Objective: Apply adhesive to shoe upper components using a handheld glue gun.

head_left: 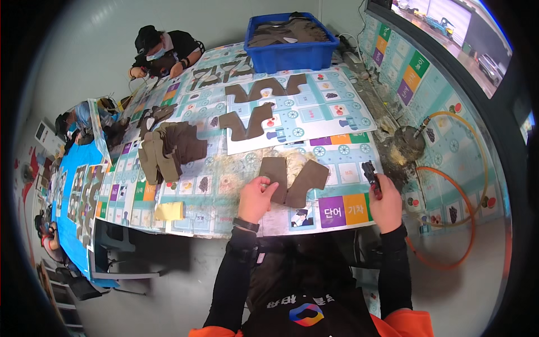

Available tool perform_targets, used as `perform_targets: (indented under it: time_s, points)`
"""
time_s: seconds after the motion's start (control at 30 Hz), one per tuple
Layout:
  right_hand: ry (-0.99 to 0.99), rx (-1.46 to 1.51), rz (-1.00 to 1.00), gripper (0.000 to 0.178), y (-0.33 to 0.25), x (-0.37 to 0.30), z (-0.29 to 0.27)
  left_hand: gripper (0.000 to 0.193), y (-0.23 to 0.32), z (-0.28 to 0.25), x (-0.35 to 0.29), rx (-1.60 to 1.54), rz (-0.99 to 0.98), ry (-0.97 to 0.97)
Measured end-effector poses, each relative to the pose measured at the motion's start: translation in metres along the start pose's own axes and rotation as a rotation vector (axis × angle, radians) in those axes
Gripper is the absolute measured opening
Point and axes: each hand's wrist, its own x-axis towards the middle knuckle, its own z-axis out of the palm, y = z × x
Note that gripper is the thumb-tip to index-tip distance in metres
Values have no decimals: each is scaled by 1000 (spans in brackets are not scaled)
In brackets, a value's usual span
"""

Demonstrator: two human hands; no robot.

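My left hand (255,201) grips the left arm of a brown V-shaped piece of material (306,182) between thumb and fingers. The piece lies flat near the table's front edge, its point toward me. To its right, my right hand (387,205) is wrapped round a small black tool (369,172), held upright and apart from the piece. The tool's exact kind I cannot make out; my fingers cover its lower part. Beyond my hands, several similar brown pieces (247,124) lie spaced out on a white printed board (292,139).
Left of the board sits a heap of brown pieces (168,149), with a yellow pad (169,211) nearer me. A blue crate (289,58) of brown pieces stands at the back. On the right are a stained pot (408,143) and an orange hose (470,196). Co-workers (163,50) sit along the left.
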Motion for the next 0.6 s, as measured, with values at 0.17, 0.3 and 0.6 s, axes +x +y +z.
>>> perform_targets:
  time_s: [0.17, 0.3, 0.6]
  points:
    - [-367, 368, 27, 32, -45, 47, -33, 20, 4, -11, -22, 271, 258, 336]
    - [-662, 482, 5, 29, -87, 87, -23, 13, -13, -31, -45, 233, 322, 540]
    - [-1033, 131, -6, 17, -158, 147, 15, 13, -46, -46, -48, 485, 566, 687]
